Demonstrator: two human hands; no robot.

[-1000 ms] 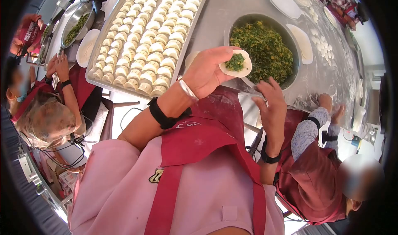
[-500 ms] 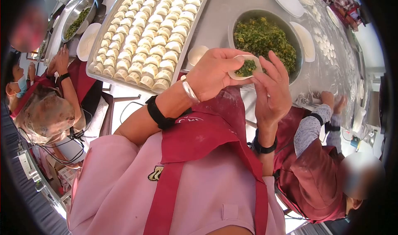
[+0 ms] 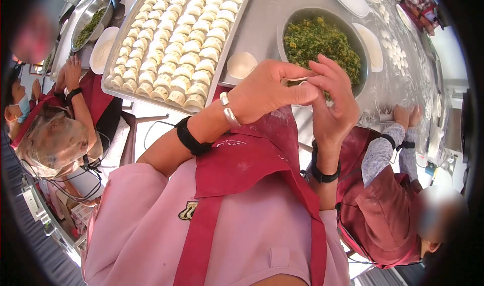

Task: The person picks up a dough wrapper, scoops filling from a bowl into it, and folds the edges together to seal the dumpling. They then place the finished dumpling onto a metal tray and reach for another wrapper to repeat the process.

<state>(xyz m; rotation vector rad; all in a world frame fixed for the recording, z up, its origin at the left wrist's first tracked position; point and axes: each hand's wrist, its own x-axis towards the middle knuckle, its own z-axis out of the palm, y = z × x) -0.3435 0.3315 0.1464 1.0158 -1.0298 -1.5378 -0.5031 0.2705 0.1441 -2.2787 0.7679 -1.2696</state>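
My left hand (image 3: 267,92), with a silver bracelet at the wrist, is closed in a pinch on a dumpling (image 3: 296,79). From the other side, the fingers of my right hand (image 3: 335,99) press on the same dumpling. Only a thin pale edge of its wrapper shows; the rest is hidden by my fingers. Just beyond my hands stands a steel bowl (image 3: 366,66) of chopped green and yellow filling (image 3: 322,41). A round pale disc, likely dough wrappers (image 3: 242,65), lies on the table behind my left hand.
At left, a metal tray (image 3: 230,39) holds rows of folded dumplings. White oval dishes (image 3: 350,0) and small dough pieces (image 3: 395,54) lie on the steel table at right. A co-worker's patterned sleeve (image 3: 378,152) is close on my right; another person (image 3: 55,124) sits at left.
The wrapper lay open with green filling showing; now it is folded between my fingers and the filling is out of sight. My right hand has moved in against my left.
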